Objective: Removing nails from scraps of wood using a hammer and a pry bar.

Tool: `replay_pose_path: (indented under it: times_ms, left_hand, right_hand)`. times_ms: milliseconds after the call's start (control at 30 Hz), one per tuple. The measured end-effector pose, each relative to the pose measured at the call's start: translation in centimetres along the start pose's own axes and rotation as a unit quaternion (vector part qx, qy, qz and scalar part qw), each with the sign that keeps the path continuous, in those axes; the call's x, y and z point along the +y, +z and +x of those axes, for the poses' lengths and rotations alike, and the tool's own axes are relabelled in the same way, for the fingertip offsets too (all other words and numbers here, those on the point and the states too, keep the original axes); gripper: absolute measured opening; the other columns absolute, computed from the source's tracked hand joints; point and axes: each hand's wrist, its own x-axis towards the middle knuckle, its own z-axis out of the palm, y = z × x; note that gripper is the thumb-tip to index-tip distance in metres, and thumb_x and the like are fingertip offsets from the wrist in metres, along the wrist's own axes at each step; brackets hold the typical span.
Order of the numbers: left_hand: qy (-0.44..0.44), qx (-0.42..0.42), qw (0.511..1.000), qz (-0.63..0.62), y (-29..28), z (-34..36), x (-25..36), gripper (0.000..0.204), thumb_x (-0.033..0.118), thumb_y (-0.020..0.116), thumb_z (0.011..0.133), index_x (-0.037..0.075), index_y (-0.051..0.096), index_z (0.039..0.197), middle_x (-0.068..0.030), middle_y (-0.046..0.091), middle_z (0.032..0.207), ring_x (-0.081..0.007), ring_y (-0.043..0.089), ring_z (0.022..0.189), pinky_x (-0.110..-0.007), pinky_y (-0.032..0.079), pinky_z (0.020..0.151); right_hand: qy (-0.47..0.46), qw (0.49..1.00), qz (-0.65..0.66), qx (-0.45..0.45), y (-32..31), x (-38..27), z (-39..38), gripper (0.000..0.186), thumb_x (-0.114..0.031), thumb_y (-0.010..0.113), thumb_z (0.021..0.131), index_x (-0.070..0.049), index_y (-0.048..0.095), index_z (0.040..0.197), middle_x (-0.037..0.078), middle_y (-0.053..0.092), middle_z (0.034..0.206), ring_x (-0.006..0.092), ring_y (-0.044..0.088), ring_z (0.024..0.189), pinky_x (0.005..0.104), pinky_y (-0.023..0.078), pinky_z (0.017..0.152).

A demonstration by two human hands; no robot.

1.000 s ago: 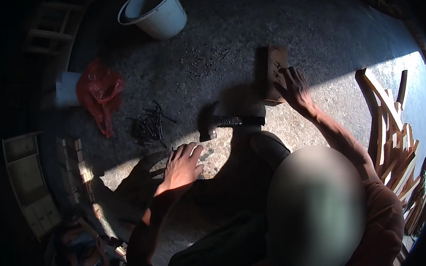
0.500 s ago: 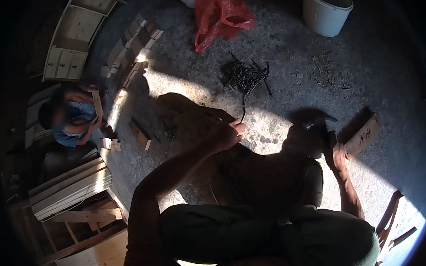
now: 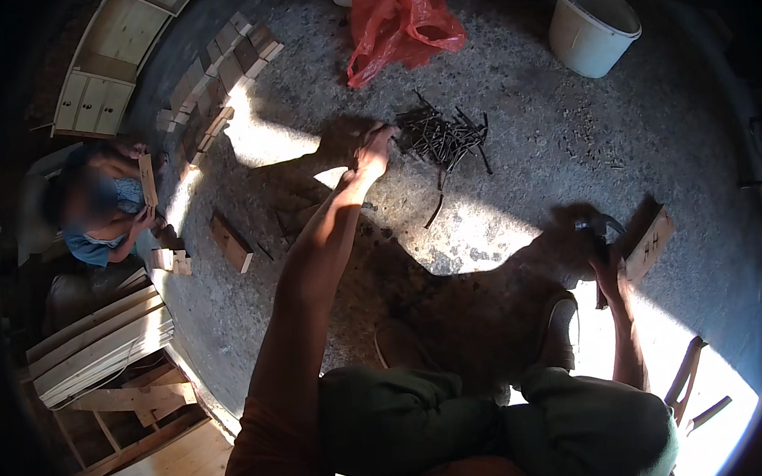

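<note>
My left hand (image 3: 375,150) reaches forward over the floor to the left edge of a loose pile of long dark nails (image 3: 445,137). Its fingers are drawn together; whatever they hold, if anything, is hidden. A bent nail (image 3: 436,208) lies apart on the sunlit concrete nearer to me. On the right, my right hand (image 3: 610,266) is closed round the handle of a claw hammer (image 3: 603,226), whose metal head shows beyond the fingers. Close by that hand, a wooden block (image 3: 653,243) with dark marks on its end rests on the floor.
A red plastic bag (image 3: 402,33) and a white bucket (image 3: 591,33) stand at the far side. Another wooden block (image 3: 231,243) lies left of my arm. Farther left are stacked wood pieces (image 3: 220,66), a seated person (image 3: 112,203) holding a board, and planks (image 3: 105,352).
My left hand has moved forward and left, from beside the bent nail to the pile's edge. The right hand keeps the hammer beside the marked block.
</note>
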Motion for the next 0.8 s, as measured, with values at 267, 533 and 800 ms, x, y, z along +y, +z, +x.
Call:
replay_pose_path:
  times_ms: [267, 533, 800]
  left_hand:
    - [-0.096, 0.014, 0.994, 0.045, -4.5, -6.4, 5.7, 0.027, 0.023, 0.070, 0.086, 0.008, 0.063, 0.108, -0.0150, 0.061, 0.108, -0.0390, 0.061, 0.098, -0.046, 0.050, 0.082]
    - [-0.076, 0.072, 0.993, -0.051, -0.2, -15.4, 15.2, 0.014, 0.014, 0.070, 0.085, 0.008, 0.067, 0.096, -0.0098, 0.063, 0.089, -0.0340, 0.059, 0.086, -0.044, 0.045, 0.078]
    - [-0.067, 0.059, 0.992, -0.090, 0.5, -16.3, 14.7, 0.006, 0.014, 0.067, 0.086, 0.010, 0.066, 0.091, -0.0071, 0.064, 0.088, -0.0311, 0.060, 0.089, -0.043, 0.045, 0.079]
  right_hand:
    - [0.143, 0.927, 0.330, -0.106, -1.0, -8.5, -2.4, 0.027, -0.023, 0.064, 0.093, -0.004, 0.049, 0.104, 0.006, 0.051, 0.061, 0.0144, 0.049, 0.043, 0.0290, 0.042, 0.039]
    - [0.096, 0.955, 0.270, -0.069, 1.4, -11.1, -3.5, 0.020, -0.020, 0.064, 0.093, -0.005, 0.051, 0.095, 0.000, 0.048, 0.058, 0.0092, 0.046, 0.043, 0.0260, 0.036, 0.039]
    - [-0.036, 0.986, 0.107, -0.124, 4.3, -16.3, -4.8, 0.031, -0.022, 0.070, 0.089, -0.002, 0.056, 0.108, 0.010, 0.065, 0.073, 0.0156, 0.061, 0.059, 0.0324, 0.048, 0.053]
